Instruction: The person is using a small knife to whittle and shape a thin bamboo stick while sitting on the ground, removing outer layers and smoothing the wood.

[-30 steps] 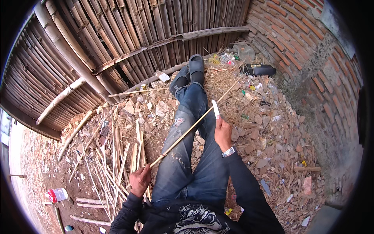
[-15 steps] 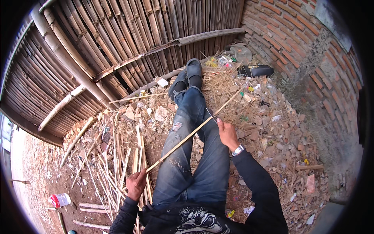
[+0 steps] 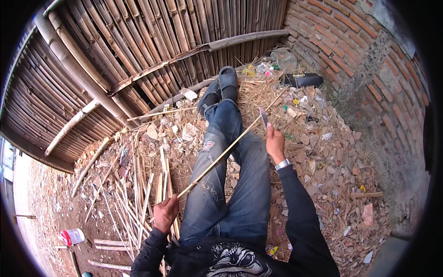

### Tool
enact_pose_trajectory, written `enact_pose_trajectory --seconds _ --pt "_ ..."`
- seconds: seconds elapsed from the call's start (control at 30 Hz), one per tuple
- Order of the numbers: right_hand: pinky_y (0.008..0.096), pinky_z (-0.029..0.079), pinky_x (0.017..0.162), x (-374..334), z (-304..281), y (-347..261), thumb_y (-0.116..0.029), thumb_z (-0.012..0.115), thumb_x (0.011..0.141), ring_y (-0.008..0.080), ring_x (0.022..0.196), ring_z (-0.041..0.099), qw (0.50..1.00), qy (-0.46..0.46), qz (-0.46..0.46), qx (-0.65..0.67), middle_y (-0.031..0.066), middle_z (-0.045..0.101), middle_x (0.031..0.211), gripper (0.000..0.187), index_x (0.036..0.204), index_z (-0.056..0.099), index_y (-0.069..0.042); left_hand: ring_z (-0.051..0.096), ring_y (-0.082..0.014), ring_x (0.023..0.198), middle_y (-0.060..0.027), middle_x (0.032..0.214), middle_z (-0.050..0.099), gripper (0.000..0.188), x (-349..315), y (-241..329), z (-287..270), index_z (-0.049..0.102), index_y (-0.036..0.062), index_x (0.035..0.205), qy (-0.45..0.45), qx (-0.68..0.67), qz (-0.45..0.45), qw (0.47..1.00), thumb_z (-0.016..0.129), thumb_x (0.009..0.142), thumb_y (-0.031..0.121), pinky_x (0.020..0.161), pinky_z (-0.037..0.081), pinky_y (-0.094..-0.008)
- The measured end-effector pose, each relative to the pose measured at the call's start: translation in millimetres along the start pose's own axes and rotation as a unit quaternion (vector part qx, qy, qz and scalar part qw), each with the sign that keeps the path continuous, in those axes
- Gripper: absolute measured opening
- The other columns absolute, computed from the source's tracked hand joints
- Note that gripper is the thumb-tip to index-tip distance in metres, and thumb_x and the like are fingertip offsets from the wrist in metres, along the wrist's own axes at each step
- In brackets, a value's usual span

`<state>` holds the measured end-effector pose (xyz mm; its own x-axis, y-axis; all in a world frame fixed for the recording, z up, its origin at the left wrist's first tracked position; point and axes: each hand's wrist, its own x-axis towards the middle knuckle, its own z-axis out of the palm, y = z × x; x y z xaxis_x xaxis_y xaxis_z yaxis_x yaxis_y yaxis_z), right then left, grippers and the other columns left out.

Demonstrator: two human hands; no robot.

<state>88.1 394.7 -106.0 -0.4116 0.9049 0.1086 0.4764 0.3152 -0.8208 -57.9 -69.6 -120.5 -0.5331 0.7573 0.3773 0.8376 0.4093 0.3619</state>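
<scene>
"Strip [image 3: 230,147] lies across your jeans [image 3: 251,184]. Done?"

"Some paring, I'd judge, from the curls [image 3: 210,186] there; what's left, I can't tell. Your left hand [image 3: 166,214] pinches its near end; your right hand [image 3: 276,145] grips the knife [image 3: 263,115]."

Black sleeves [image 3: 300,203], silvery wristwatch [image 3: 283,164], torn blue jeans [image 3: 251,180], dark grey sandals [image 3: 228,78], perhaps rubber.

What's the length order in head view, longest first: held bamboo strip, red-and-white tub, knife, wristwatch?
1. Held bamboo strip
2. Red-and-white tub
Unranked: knife and wristwatch look close; the right hand hides part of the knife.
</scene>
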Motion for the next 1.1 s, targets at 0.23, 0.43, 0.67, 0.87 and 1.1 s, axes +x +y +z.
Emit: enact_pose_trajectory --seconds 0.23,0.43,0.67,0.87,1.1 --pt "0.0572 0.046 0.062 -119.3 49.7 -41.0 -0.045 0.050 0.109 0.0518 0.076 0.064 0.951 -0.266 -0.157 0.019 0.0282 0.063 0.072 0.055 0.082 0.064 0.000 0.064 -0.0309 0.051 -0.0114 0.070 0.067 0.016 1.3 11.5 3.5 0.077 0.0135 0.107 0.029 0.005 -0.051 0.998 0.076 0.091 0.014 0.045 0.048 -0.0419" --pt "0.0567 0.046 0.061 -63.7 51.3 -28.4 -0.046 0.046 0.111 0.0511 0.071 0.064 0.998 -0.054 -0.028 -0.012 0.0290 0.064 0.074 0.060 0.083 0.067 0.003 0.064 -0.0333 0.053 -0.0124 0.068 0.065 0.015 22.3 32.9 2.4 0.077 0.0122 0.108 0.015 -0.015 -0.062 0.998 0.075 0.093 0.016 0.046 0.047 -0.0440" --pt "0.0530 0.047 0.057 -130.5 69.5 -55.7 -0.045 0.048 0.111 0.0468 0.063 0.064 0.973 -0.207 -0.098 0.034 0.0259 0.060 0.063 0.061 0.074 0.062 0.002 0.066 -0.0352 0.055 -0.0149 0.072 0.068 0.017 34.7 42.1 1.5 0.079 0.0129 0.108 0.015 -0.028 -0.100 0.994 0.074 0.095 0.023 0.049 0.049 -0.0453" --pt "0.0477 0.044 0.049 -163.6 84.7 -62.3 -0.051 0.045 0.111 0.0396 0.051 0.060 0.962 -0.212 -0.128 0.113 0.0211 0.060 0.061 0.063 0.074 0.060 -0.002 0.068 -0.0377 0.059 -0.0175 0.079 0.073 0.018 50.6 56.7 6.9 0.080 0.0123 0.105 -0.015 -0.051 -0.139 0.989 0.074 0.095 0.027 0.052 0.051 -0.0465" --pt "0.0236 0.013 0.037 -131.0 44.0 -58.6 -0.060 0.042 0.110 0.0033 0.042 0.019 0.608 -0.553 0.319 0.472 -0.0087 0.025 0.055 0.059 0.071 0.041 -0.016 0.067 -0.0352 0.060 -0.0133 0.078 0.071 0.015 47.6 57.2 -1.7 0.078 0.0107 0.107 -0.001 -0.044 -0.108 0.993 0.072 0.096 0.020 0.052 0.050 -0.0440"
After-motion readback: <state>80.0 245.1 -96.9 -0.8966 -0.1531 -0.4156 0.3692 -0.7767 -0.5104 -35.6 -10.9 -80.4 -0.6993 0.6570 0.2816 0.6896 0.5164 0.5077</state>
